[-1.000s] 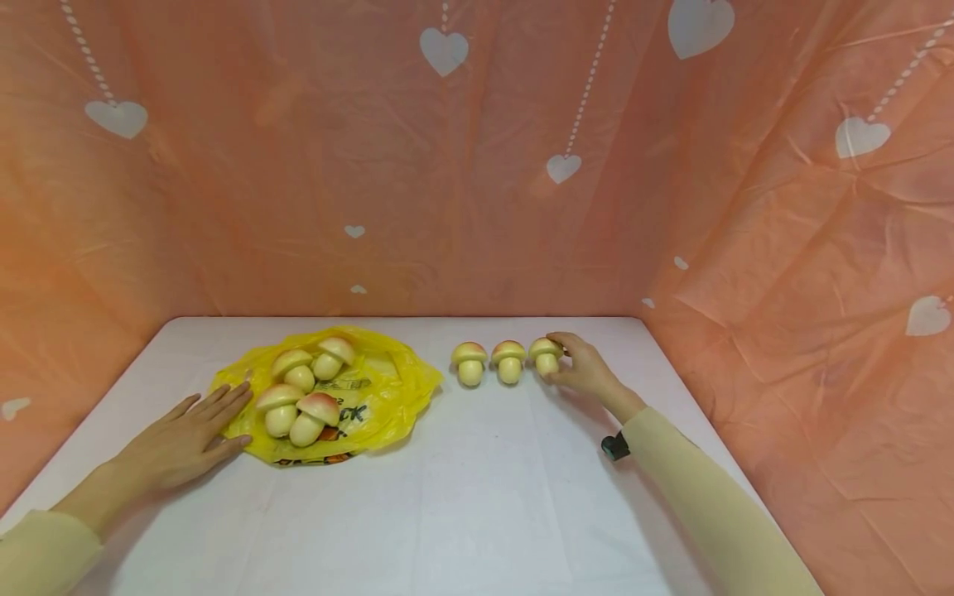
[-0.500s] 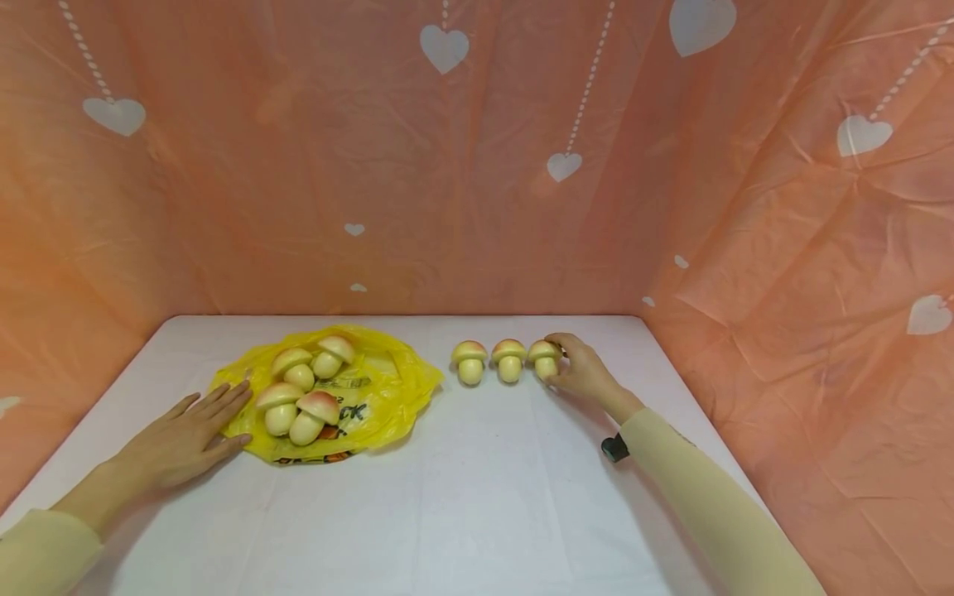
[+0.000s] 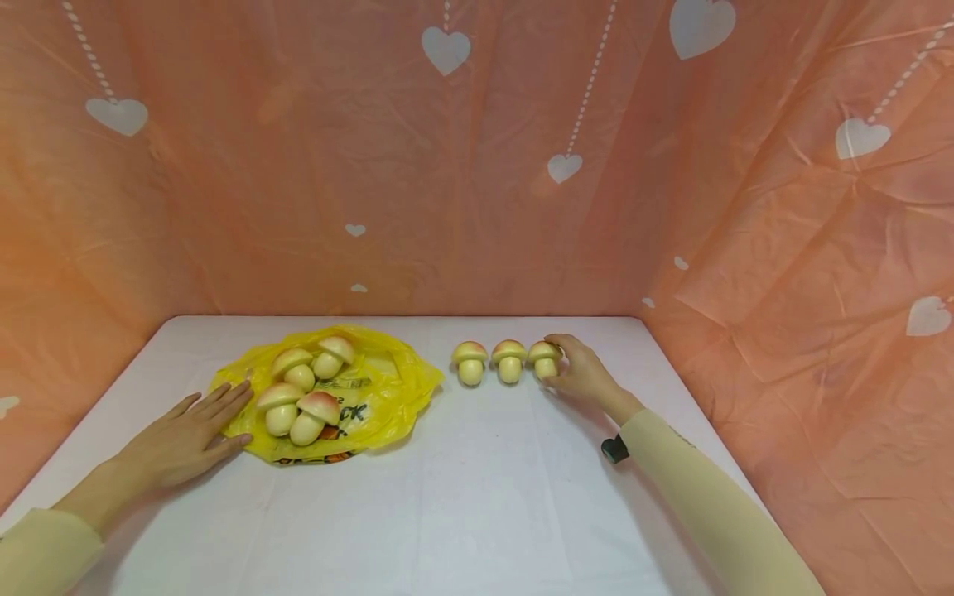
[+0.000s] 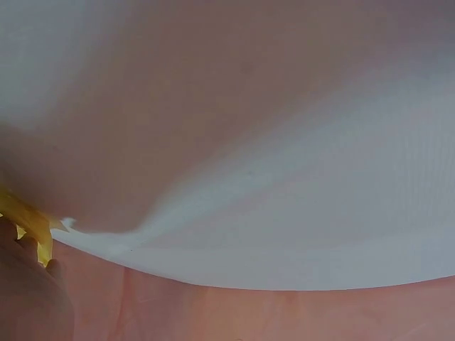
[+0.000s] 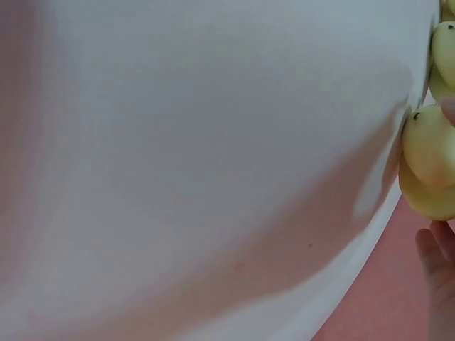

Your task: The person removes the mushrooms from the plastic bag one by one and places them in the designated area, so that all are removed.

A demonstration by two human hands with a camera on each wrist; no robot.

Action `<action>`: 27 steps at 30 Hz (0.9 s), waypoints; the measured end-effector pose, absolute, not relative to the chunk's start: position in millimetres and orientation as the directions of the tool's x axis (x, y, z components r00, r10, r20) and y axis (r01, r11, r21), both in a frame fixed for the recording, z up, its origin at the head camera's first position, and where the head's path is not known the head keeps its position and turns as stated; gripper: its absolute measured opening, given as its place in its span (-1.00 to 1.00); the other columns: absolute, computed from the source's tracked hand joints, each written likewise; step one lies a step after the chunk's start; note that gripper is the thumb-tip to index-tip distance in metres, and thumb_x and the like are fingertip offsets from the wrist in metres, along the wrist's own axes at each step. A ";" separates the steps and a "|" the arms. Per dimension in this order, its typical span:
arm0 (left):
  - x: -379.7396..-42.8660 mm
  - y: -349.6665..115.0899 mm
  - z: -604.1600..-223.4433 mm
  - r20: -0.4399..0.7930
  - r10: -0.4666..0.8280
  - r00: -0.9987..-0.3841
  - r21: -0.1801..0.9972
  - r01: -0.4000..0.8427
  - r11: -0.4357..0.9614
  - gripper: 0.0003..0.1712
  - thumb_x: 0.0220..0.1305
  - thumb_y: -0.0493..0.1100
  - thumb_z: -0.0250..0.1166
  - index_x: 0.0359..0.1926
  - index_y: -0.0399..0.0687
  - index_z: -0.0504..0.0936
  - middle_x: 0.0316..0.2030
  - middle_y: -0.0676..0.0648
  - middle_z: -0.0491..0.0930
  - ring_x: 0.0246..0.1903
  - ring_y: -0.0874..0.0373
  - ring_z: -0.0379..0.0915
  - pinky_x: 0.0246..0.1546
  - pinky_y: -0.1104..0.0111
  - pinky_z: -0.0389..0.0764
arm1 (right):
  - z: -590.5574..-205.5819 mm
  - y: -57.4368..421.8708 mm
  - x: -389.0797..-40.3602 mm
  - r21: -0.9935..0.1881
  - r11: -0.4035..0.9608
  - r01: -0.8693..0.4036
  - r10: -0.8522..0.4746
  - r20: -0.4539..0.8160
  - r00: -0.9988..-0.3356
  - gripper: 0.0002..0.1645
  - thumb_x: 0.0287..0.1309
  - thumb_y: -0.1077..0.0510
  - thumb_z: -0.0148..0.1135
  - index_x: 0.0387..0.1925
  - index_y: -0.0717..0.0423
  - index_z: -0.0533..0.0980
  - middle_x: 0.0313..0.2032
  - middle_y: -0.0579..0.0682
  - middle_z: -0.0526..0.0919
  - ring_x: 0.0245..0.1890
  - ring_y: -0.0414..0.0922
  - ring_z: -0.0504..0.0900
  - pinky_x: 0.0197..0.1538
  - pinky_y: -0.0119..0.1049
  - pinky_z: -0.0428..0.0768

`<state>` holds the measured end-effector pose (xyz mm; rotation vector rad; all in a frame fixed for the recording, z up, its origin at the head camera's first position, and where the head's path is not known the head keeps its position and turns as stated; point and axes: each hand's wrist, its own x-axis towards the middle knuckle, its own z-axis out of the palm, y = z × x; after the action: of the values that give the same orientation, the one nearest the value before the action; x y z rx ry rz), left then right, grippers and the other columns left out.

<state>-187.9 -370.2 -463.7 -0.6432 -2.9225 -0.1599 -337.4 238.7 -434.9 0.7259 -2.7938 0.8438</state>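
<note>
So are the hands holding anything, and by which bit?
The right hand pinches the rightmost mushroom, fingers on its cap and thumb near the foot of its stem. The left hand lies on the edge of the bag, holding nothing.

A Makeshift Draped Booth

Creased orange-pink sheeting (image 3: pixel 507 248), printed with pale hearts (image 3: pixel 445 51) and strings of dots (image 3: pixel 91 56), rises behind and along both sides of a white-covered table (image 3: pixel 477 513), closing it in like a booth. Both wrist views show the table's edge against the same pinkish colour. The sheeting hides whatever lies beyond, so whether this is a home, lab or studio cannot be told.
</note>
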 end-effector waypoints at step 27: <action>-189.3 -367.7 -461.9 0.135 0.396 -0.908 0.089 0.410 0.908 -0.15 0.52 0.18 0.18 0.52 -0.35 0.29 0.50 -0.40 0.26 0.46 -0.43 0.16 0.60 -0.09 -0.28 | -397.1 158.2 -316.0 -0.595 0.523 -0.610 -0.388 0.471 -0.792 -0.11 0.10 0.25 0.56 0.44 0.26 0.38 0.40 0.21 0.47 0.41 0.18 0.43 0.46 0.12 0.37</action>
<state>-189.3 -367.7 -461.9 -0.6268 -2.9570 -0.1746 -316.0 158.2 -397.1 0.8367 -2.4863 1.1338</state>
